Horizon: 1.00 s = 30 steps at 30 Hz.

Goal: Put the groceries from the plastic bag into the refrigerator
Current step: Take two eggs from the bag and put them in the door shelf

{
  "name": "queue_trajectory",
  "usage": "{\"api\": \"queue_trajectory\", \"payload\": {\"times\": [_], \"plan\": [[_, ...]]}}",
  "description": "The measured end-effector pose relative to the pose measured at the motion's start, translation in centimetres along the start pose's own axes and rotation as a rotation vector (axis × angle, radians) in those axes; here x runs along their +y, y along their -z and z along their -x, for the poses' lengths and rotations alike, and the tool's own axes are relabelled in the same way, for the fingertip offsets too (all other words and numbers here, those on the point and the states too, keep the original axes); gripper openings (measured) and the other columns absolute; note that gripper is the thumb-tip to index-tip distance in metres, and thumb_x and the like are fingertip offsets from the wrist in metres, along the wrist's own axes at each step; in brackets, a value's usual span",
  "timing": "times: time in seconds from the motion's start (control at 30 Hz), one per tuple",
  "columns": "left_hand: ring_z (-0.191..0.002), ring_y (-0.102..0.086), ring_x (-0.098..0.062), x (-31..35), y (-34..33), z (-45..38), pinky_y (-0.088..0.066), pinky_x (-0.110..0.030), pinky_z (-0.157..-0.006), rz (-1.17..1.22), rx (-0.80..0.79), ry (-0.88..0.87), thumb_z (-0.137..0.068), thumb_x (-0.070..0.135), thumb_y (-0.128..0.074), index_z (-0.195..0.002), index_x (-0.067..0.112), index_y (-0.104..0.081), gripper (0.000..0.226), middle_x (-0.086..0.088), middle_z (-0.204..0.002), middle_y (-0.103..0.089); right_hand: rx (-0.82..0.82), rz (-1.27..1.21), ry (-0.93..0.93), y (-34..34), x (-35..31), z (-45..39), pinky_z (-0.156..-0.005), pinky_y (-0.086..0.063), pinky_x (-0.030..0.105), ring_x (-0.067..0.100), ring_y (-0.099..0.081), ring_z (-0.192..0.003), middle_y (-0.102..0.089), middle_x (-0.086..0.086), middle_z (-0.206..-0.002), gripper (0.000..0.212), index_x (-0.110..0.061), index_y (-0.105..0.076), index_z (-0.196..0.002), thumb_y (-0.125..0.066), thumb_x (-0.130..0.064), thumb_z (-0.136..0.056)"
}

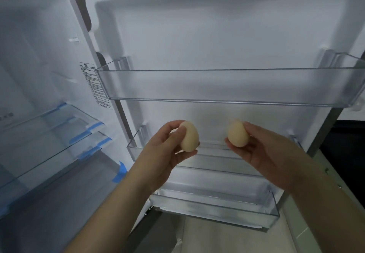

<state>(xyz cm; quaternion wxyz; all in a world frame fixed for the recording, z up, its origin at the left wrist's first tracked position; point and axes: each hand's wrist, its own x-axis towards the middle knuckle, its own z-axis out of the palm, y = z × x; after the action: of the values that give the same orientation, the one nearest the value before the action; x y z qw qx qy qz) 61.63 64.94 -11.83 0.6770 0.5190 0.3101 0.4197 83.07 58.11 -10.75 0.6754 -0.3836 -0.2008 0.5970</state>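
I face the open refrigerator door (217, 35), white inside. My left hand (166, 150) holds a pale beige egg (190, 137) between thumb and fingers. A second pale egg (238, 133) rests in the fingers of my right hand (264, 154). Both eggs hover side by side, a little apart, in front of the middle clear door bin (136, 150), below the upper door bin (217, 84). The plastic bag is out of view.
The lowest clear door bin (217, 207) sits under my wrists. At left is the fridge interior with glass shelves (49, 140) edged with blue tape (121, 171). A printed label (94, 84) is on the inner side wall. Pale floor (227, 241) shows below the door.
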Motion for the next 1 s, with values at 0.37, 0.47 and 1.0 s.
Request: {"api": "queue_trajectory", "payload": {"times": [0.37,0.47,1.0], "plan": [[-0.089,-0.068,-0.011,0.9,1.8,-4.6,-0.06,-0.031,-0.078,-0.713,-0.171,-0.085,-0.089,0.041,-0.064,-0.111,0.029,-0.06,0.025,0.003,-0.104,-0.065,0.008,0.612,0.078,-0.5,-0.3,-3.2,-0.075,-0.059,0.028,0.021,-0.07,-0.092,-0.07,0.01,-0.108,0.012,-0.015,-0.066,-0.101,-0.058,-0.017,-0.093],[-0.087,-0.065,-0.005,0.8,1.6,-6.2,-0.057,-0.022,-0.073,-0.993,-0.188,-0.182,-0.09,0.04,-0.064,-0.109,0.034,-0.058,0.021,0.01,-0.1,-0.064,-0.013,0.84,0.112,-0.7,0.2,-4.3,-0.075,-0.059,0.029,0.018,-0.067,-0.089,-0.068,0.01,-0.105,0.012,-0.017,-0.066,-0.103,-0.062,-0.019,-0.091],[-0.076,-0.06,-0.016,-0.6,0.6,-8.9,-0.055,-0.032,-0.073,-1.493,-0.281,-0.051,-0.082,0.045,-0.067,-0.102,0.024,-0.064,0.03,0.001,-0.088,-0.062,-0.111,1.69,0.142,-1.2,2.3,-6.3,-0.07,-0.048,0.024,0.014,-0.062,-0.084,-0.067,-0.003,-0.096,0.023,-0.023,-0.066,-0.104,-0.061,-0.035,-0.085]]}}
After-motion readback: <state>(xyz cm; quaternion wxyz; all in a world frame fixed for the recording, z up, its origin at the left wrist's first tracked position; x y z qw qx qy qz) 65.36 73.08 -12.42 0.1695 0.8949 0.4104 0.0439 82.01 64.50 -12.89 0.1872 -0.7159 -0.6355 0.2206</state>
